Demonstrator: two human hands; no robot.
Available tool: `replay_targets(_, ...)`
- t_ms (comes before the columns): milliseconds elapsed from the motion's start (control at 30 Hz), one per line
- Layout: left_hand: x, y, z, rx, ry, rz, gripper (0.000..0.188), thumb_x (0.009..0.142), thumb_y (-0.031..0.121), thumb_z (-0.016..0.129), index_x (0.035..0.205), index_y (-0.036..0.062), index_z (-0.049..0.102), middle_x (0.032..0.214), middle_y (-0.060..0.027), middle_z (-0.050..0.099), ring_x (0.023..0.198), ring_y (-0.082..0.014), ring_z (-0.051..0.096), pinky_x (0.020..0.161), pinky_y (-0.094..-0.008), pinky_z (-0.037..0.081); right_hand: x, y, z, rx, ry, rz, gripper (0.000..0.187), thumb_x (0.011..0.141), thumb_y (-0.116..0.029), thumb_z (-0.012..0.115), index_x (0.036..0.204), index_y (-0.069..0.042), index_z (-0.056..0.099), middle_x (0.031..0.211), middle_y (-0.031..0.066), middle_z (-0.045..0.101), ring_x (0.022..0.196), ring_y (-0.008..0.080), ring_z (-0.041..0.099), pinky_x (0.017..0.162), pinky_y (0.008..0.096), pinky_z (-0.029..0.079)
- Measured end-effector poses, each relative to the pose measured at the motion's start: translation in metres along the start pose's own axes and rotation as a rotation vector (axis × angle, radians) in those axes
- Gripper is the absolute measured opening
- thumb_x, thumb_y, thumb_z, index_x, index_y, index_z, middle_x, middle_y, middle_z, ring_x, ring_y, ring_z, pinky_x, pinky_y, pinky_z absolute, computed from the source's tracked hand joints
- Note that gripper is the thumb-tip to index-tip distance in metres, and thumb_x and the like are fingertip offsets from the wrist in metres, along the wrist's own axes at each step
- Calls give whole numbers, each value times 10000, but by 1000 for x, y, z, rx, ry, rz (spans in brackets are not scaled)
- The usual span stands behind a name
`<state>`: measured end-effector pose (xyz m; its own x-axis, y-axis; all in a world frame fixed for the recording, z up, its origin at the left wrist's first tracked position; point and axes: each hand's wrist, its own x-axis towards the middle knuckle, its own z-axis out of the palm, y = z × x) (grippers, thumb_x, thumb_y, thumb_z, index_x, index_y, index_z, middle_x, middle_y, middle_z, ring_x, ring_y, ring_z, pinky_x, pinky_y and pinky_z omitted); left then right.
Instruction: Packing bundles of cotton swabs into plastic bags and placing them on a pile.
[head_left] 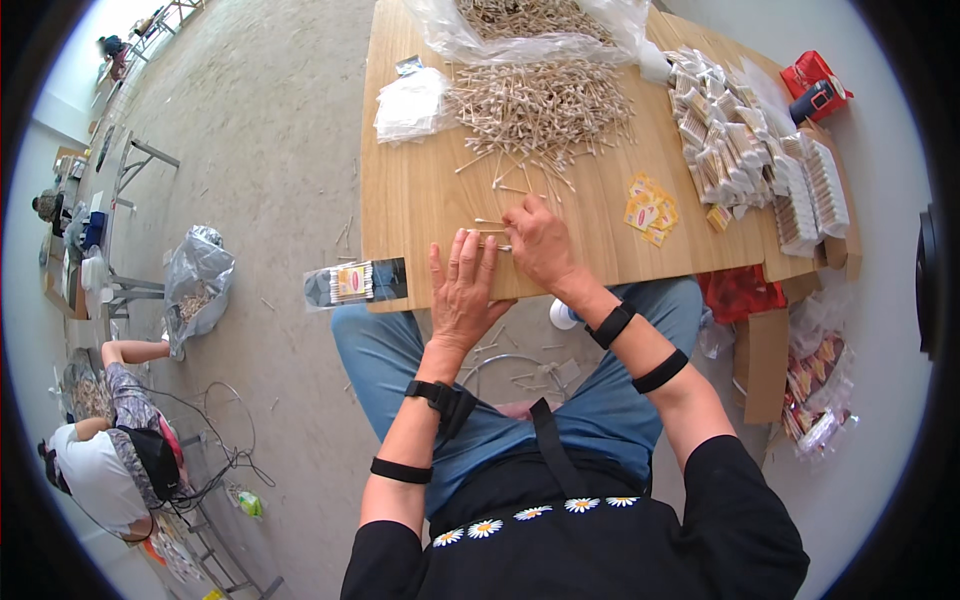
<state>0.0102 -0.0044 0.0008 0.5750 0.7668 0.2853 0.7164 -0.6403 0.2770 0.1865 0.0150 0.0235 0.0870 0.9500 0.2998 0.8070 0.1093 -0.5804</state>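
On the wooden table [400,200], my left hand [462,290] lies flat near the front edge, its fingers stretched out beside a few loose cotton swabs [489,222]. My right hand [540,240] is closed around the other ends of these swabs; its fingers partly hide them. Beyond both hands spreads a big heap of cotton swabs [545,110], with several strays at its near side. Left of my left hand, a clear packet [352,282] with a row of swabs and a yellow-and-red card lies on a dark pad overhanging the table's edge.
Flat white plastic bags [412,108] are stacked at the far left. Yellow cards [650,210] lie to the right, before piled filled packets [725,140]. A dark bottle [812,101] stands behind them. A person [105,470] bends at the left near a swab-filled bag [197,285].
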Motion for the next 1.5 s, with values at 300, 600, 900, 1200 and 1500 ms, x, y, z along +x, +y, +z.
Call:
replay_targets(300,-2,-2,-5,15,-40,16,1074,651,508,839,1535,104,382,1562,-113,357,1502,-292,273,1224,-608,84,-9,-5,7,51,-54,-46,36,841,-78,651,845,-45,639,968,168,610,855,385,660,701,479,544)
replay_targets(600,17,7,-21,-49,-114,27,1206,564,478,892,1537,27,340,1610,-150,303,1523,-302,239,1249,-552,80,27,28,-6,-261,87,201,135,817,-128,693,878,-22,635,985,181,641,850,384,684,725,475,556)
replay_targets(900,17,2,-5,-49,-78,50,1189,584,483,888,1533,26,338,1602,-170,315,1509,-319,272,1237,-513,190,11,21,-12,-145,-47,104,70,859,-84,645,917,-44,646,1002,176,638,865,388,681,729,464,559)
replay_targets(1200,17,2,-3,-26,-74,59,1170,604,507,870,1532,28,344,1604,-157,316,1510,-307,271,1237,-522,182,6,15,-14,-145,30,78,56,842,-22,611,895,-30,626,990,190,615,855,410,661,731,472,555)
replay_targets(1500,16,1,-1,-7,-58,63,1177,610,525,855,1537,22,331,1601,-146,325,1507,-296,279,1246,-535,161,10,19,-6,-180,82,48,70,828,-20,602,888,-31,635,941,196,598,847,395,659,718,474,550)
